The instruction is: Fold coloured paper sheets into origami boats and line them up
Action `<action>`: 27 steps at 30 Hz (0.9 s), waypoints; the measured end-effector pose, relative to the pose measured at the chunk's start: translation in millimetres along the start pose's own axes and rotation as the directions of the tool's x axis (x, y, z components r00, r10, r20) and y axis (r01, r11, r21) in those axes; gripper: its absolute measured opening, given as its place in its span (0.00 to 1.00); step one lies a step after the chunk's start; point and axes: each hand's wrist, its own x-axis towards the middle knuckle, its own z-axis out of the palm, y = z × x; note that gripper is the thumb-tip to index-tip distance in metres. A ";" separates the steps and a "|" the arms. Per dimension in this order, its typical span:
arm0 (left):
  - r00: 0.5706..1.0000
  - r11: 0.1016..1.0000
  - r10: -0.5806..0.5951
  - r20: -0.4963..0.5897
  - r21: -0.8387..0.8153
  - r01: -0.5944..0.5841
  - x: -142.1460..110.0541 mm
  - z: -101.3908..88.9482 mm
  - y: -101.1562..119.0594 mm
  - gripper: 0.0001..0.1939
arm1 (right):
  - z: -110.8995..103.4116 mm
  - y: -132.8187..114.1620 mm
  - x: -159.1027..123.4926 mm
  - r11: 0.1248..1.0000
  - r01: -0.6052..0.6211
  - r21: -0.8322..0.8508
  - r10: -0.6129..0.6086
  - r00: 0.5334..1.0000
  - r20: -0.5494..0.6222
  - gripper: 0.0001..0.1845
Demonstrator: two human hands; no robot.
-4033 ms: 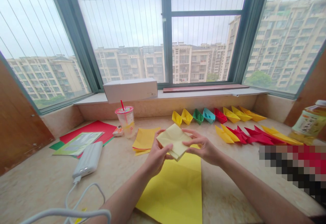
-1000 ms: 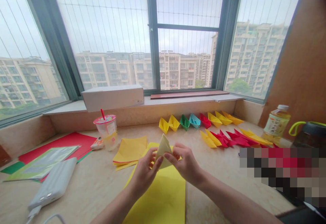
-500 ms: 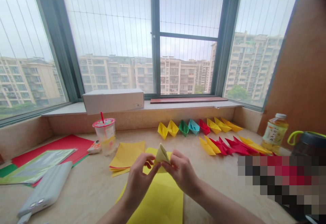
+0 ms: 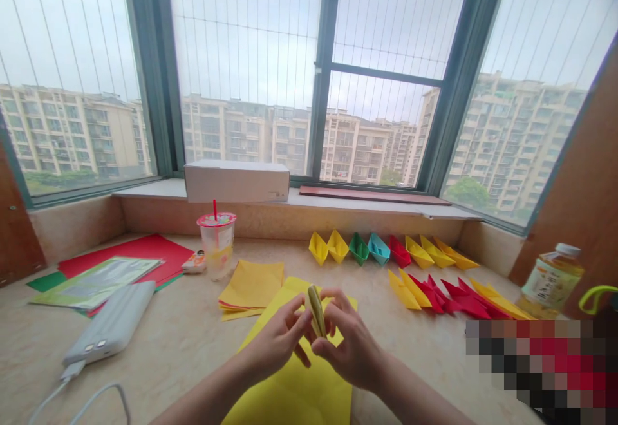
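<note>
A small folded piece of yellow paper (image 4: 315,311) stands upright between my hands, turned nearly edge-on so its layers show. My left hand (image 4: 280,336) grips its left side with thumb and fingers. On the other side, my right hand (image 4: 351,342) has its curled fingers against the paper, thumb low. Beneath both hands lie large yellow sheets (image 4: 299,393) on the stone counter (image 4: 183,348). Just left of them is a stack of orange-yellow paper squares (image 4: 253,285).
Folded paper boats (image 4: 379,249) stand in a row behind, with red and yellow folded pieces (image 4: 437,297) in front. A drink bottle (image 4: 553,280) is right. Leftward are a cup with straw (image 4: 217,245), red paper (image 4: 168,251), a power bank (image 4: 113,322) and its cable (image 4: 103,387).
The folded paper has turned from showing a broad triangular face to nearly edge-on. My fingers have shifted around it. The view has swung to the left.
</note>
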 end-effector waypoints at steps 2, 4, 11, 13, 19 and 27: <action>0.999 0.999 0.046 0.026 0.009 -0.046 -1.1 -1.4 3.1 0.26 | -2.3 -1.3 0.4 0.993 -0.010 0.119 0.008 1.000 0.021 0.24; 0.995 0.996 0.072 0.063 0.038 -0.074 -1.7 -3.1 5.5 0.25 | -3.4 -1.5 0.7 0.957 -0.111 0.269 0.105 0.994 0.038 0.22; 0.991 0.993 0.119 -0.054 0.030 -0.117 3.0 -6.1 5.5 0.21 | -7.4 8.2 6.3 0.773 -0.301 0.558 0.339 0.940 0.037 0.27; 0.988 0.992 0.125 -0.093 0.017 -0.124 4.9 -6.5 3.0 0.21 | -10.4 11.4 9.1 0.823 -0.313 0.473 0.359 0.933 -0.006 0.23; 0.971 0.987 0.162 -0.175 0.020 -0.161 4.8 -3.9 -2.4 0.19 | -16.5 14.6 12.5 0.889 -0.309 0.338 0.356 0.931 -0.085 0.22; 0.971 0.983 0.176 -0.160 -0.030 -0.183 1.5 0.7 -0.3 0.34 | -11.5 19.3 9.6 0.827 -0.335 0.452 0.422 0.901 -0.103 0.20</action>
